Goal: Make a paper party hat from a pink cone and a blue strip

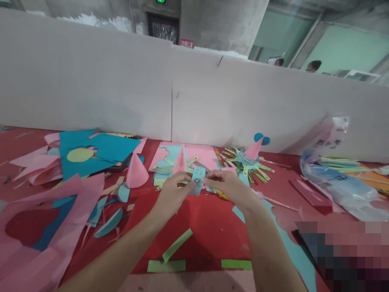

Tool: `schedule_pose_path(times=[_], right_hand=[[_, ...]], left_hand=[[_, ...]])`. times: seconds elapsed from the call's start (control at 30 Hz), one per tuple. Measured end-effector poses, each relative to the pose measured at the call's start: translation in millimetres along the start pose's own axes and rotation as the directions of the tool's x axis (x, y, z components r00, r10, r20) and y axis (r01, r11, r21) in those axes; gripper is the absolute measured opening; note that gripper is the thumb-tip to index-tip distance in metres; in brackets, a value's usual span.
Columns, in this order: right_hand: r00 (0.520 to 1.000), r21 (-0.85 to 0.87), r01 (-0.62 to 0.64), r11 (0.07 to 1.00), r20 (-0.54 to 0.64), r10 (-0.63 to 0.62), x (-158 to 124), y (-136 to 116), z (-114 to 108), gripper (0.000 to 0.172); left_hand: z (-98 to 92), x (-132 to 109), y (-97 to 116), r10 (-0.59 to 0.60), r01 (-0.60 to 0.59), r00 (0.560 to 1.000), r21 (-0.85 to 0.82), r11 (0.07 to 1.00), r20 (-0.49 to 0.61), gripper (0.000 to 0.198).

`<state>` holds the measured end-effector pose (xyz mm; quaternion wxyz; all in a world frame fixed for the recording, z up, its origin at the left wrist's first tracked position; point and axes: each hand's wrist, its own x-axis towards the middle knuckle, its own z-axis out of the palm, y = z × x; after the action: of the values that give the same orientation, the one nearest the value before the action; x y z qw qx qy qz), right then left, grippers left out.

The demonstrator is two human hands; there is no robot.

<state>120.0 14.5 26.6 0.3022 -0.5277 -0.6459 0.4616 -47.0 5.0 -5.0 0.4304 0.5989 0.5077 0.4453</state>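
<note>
A small light-blue paper piece with faint markings is pinched between both hands above the red table. My left hand is closed on its left side with thumb and fingertips. My right hand closes on its right side in the same way. The lower part of the piece looks curled, though its exact shape is blurred. Just behind my left hand stands a pink paper cone with yellow-green strips around it. Another pink cone stands farther left.
A finished-looking cone figure with blue discs and fringed strips stands right of centre. Green paper strips lie near the front edge. Cut pink and blue sheets pile up at left, a clear plastic bag at right. A white partition rises behind.
</note>
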Motion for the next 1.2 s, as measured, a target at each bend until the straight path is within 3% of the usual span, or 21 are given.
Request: schedule_pose_path(times=[0.37, 0.77, 1.2], right_hand=[[0.999, 0.011, 0.030, 0.999, 0.019, -0.030, 1.0, -0.7, 0.2, 0.027], [0.999, -0.033, 0.021, 0.999, 0.025, -0.020, -3.2, -4.3, -1.0, 0.029], [0.999, -0.042, 0.023, 0.999, 0.049, -0.021, -3.0, -4.5, 1.2, 0.030]], left_hand=[[-0.9, -0.7, -1.3, 0.040, -0.039, 0.999, 0.042, 0.998, -0.007, 0.017], [0.8, -1.7, 5.8, -0.025, 0.025, 0.999, 0.035, 0.999, -0.021, 0.015], [0.2, -2.3, 7.0, -0.014, 0.016, 0.999, 0.042, 0.999, -0.032, 0.017]])
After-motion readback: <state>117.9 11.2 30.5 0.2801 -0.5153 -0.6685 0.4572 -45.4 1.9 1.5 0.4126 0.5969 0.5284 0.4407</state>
